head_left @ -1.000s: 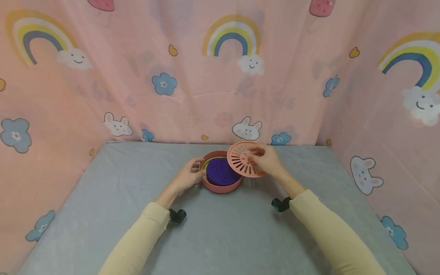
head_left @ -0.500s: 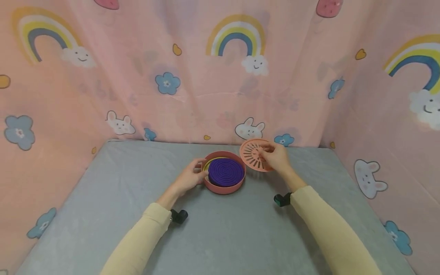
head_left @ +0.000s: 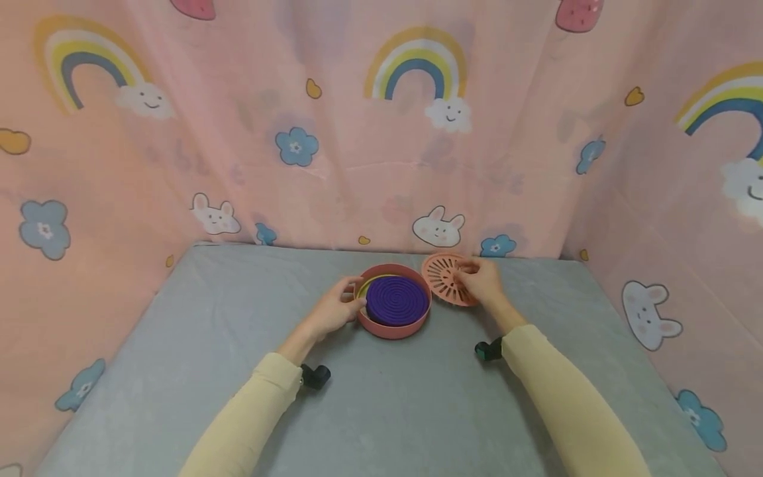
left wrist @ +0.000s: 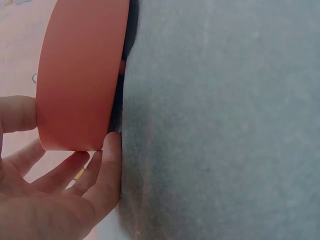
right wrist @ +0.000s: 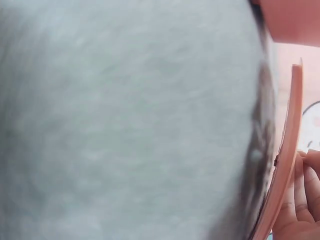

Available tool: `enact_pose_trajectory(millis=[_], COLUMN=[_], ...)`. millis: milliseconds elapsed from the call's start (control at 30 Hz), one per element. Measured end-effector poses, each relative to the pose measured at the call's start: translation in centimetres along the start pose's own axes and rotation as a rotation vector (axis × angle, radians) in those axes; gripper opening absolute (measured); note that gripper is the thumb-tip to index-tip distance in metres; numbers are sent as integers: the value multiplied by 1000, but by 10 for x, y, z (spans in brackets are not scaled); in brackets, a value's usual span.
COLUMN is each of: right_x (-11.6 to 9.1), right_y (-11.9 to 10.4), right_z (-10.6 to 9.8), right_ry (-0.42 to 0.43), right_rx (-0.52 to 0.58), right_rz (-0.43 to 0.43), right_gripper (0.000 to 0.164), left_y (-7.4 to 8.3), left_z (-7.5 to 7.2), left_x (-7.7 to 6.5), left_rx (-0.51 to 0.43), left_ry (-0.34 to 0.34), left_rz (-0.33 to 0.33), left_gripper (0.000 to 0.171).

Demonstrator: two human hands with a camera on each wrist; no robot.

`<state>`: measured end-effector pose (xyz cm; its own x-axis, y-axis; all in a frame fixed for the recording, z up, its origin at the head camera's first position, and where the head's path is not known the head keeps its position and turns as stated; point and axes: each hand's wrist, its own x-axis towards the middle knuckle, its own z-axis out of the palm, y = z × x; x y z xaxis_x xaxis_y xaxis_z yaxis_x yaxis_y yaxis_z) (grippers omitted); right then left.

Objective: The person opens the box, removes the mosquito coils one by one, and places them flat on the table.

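Note:
A round pink box [head_left: 393, 331] stands on the grey table, its top uncovered. Inside it lies a purple disc with concentric ridges [head_left: 396, 301], and a sliver of a yellow round piece [head_left: 365, 289] shows beneath at the left. My left hand [head_left: 334, 308] grips the box at its left side; in the left wrist view its fingers [left wrist: 111, 165] curl round the box wall [left wrist: 82, 80]. With my right hand [head_left: 485, 285] I pinch a pink slotted lid [head_left: 442, 281] by its middle, just right of the box. The right wrist view shows the lid [right wrist: 286, 160] edge-on, low over the table.
A grey cloth-covered table [head_left: 393, 411] spreads round the box. Behind and at both sides hangs a pink curtain [head_left: 346, 199] with rainbows, flowers and rabbits. A black wrist camera [head_left: 316, 376] sits at the left cuff, another camera [head_left: 489, 350] at the right.
My right hand has carried the lid off to the right, away from above the box, then lowered it towards the table. The left hand keeps its hold on the box.

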<state>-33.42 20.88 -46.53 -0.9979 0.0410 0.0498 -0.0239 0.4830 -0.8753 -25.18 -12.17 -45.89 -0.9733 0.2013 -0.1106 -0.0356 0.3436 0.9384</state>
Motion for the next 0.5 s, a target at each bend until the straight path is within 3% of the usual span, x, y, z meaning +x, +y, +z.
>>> enact_pose_trajectory(millis=[200,500], right_x=[-2,-7], right_y=[8,-1], right_z=[-1,-9], right_ry=[-20,-41], right_rx=[-45,-197], right_rz=[5,-50], right_gripper=[31,31], left_y=[-1,0], left_z=[2,1], left_x=[-1,0], left_rx=[-4,-24], left_ry=[-13,-7], left_rz=[-15,-5], left_gripper=[51,51])
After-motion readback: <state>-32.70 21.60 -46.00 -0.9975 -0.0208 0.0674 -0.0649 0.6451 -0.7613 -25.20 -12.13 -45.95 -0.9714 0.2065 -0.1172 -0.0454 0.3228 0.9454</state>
